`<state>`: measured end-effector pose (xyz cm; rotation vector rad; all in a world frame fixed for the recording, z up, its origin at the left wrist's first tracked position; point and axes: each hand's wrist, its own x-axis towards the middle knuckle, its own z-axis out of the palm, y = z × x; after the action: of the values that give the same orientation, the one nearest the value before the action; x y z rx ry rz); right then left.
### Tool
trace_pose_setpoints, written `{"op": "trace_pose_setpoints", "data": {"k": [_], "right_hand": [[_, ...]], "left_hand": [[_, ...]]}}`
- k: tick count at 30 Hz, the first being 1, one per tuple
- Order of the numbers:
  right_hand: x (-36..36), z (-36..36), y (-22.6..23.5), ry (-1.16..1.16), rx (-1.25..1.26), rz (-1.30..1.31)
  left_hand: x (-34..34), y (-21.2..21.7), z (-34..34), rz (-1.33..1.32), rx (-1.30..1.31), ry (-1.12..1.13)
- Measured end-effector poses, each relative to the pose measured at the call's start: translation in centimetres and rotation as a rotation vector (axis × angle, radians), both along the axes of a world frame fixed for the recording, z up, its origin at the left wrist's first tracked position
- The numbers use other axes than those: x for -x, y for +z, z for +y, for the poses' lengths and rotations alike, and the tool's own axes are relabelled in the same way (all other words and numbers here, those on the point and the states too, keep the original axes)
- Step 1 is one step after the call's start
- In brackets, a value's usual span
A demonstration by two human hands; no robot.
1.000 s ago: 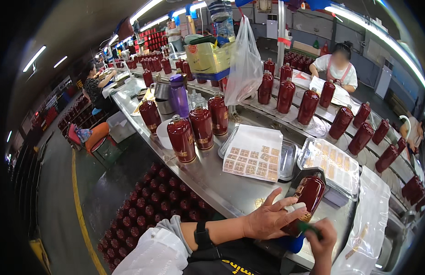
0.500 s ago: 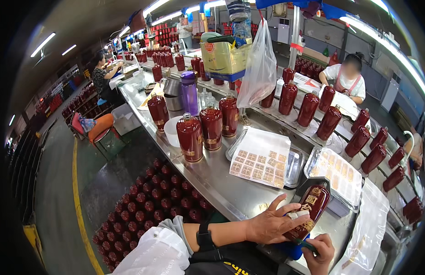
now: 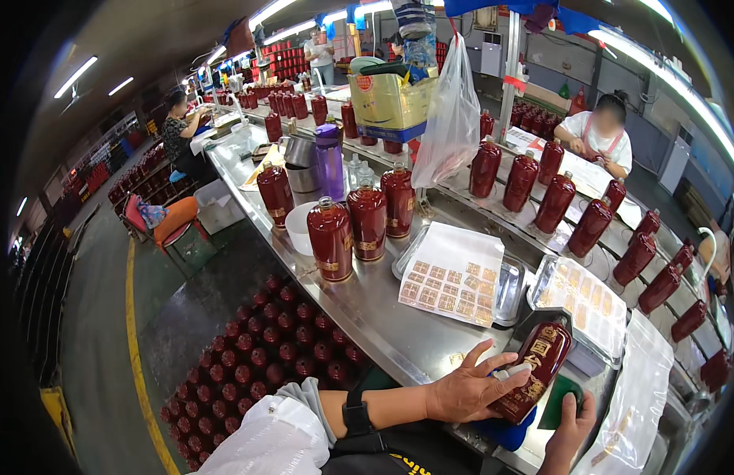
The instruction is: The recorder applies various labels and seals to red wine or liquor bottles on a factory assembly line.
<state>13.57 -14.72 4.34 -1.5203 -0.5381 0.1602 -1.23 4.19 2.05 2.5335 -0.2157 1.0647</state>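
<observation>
A dark red glass bottle (image 3: pixel 539 360) with gold decoration lies tilted in a black holder (image 3: pixel 571 323). Resting on its lower part, my left hand (image 3: pixel 466 389) grips it, white coverings on some fingertips. My right hand (image 3: pixel 574 423) is just to the right of the bottle's base, apart from it, its fingers closed on a flat green scraper (image 3: pixel 559 402). Blue cloth (image 3: pixel 509 430) shows under the bottle's base. Beyond my left hand, a white sheet with gold decals (image 3: pixel 450 273) lies over a metal tray (image 3: pixel 509 293).
Several red bottles (image 3: pixel 368 222) stand on the metal bench (image 3: pixel 359 313), beside a purple flask (image 3: pixel 330 162). A second decal tray (image 3: pixel 581 293) lies right of the holder. Bottles line a conveyor (image 3: pixel 533 229); a co-worker (image 3: pixel 597 134) sits beyond. A plastic bag (image 3: pixel 446 119) hangs above.
My right hand has moved right, away from the bottle's base, with the green scraper now showing flat. My left hand stays on the bottle. The conveyor bottles have shifted along the line.
</observation>
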Motion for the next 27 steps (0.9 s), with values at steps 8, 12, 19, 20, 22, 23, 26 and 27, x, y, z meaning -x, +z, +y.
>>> {"op": "trace_pose_setpoints", "data": {"k": [8,12,19,20,22,23,26,27], "right_hand": [[0.3,-0.2,-0.9,-0.156,0.174,-0.512],[2.7,-2.5,0.9,0.364,0.366,-0.590],[1.7,0.8,0.6,0.049,-0.052,0.076],[2.3,1.3,0.5,0.118,-0.077,0.108],[1.2,1.5,-1.4,0.100,0.112,-0.053],[0.6,1.4,-2.1,0.027,0.140,-0.079],[1.7,2.7,-0.4,-0.032,-0.010,0.074],[2.1,3.2,-0.4,0.031,-0.044,0.101]], "left_hand": [[-0.1,-0.3,0.0,0.004,0.041,-0.013],[0.0,-0.5,-0.1,-0.034,0.075,-0.013],[0.5,-0.5,0.4,0.015,0.095,-0.027],[0.4,-0.6,0.5,0.012,0.098,-0.023],[0.3,-0.9,0.7,-0.007,0.101,-0.030],[0.4,-1.0,0.8,-0.010,0.104,-0.028],[0.8,-0.8,2.3,0.028,0.103,-0.016],[0.8,-0.9,2.5,0.021,0.121,-0.014]]}}
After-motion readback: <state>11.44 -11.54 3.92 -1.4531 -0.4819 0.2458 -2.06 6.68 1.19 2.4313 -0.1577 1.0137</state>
